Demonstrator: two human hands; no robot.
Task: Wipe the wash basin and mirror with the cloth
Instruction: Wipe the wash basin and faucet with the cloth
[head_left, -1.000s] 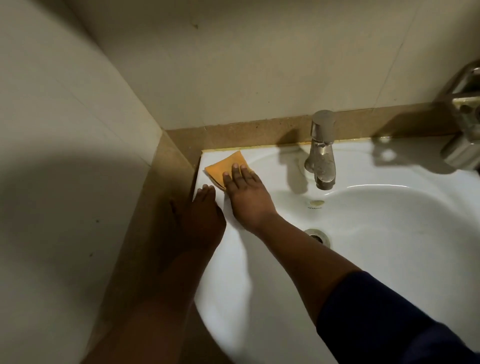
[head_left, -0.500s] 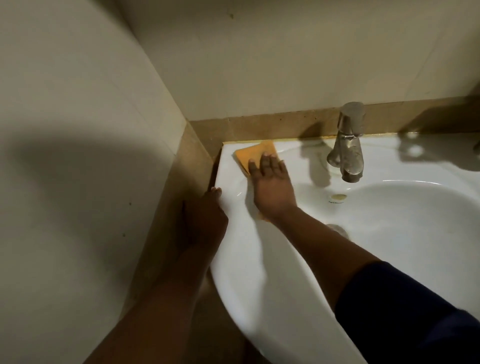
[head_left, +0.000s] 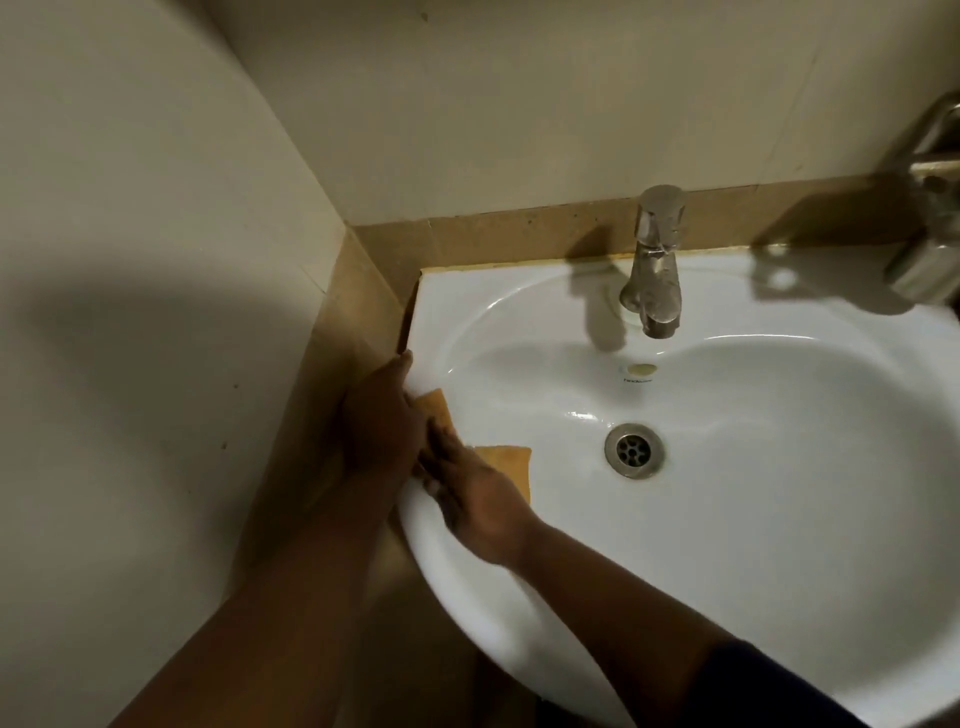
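Orange cloth (head_left: 506, 460) is lying flat on the left rim of the white wash basin (head_left: 753, 519), part draping into the bowl. Right hand (head_left: 478, 499) is pressing it down with fingers spread, likely for even wiping contact; left hand (head_left: 382, 415) is resting open against the rim's outer edge, apparently bracing. No mirror showing; tap (head_left: 655, 260) untouched.

Two bare forearms enter from bottom edge. Left hand (head_left: 382, 423) bare, no ring, watch or glove visible; left forearm uncovered all way down to frame edge. Right hand (head_left: 480, 506) bare too, wrist unadorned. Dark navy sleeve (head_left: 769, 691) covers right arm from about elbow, plain fabric, no markings seen
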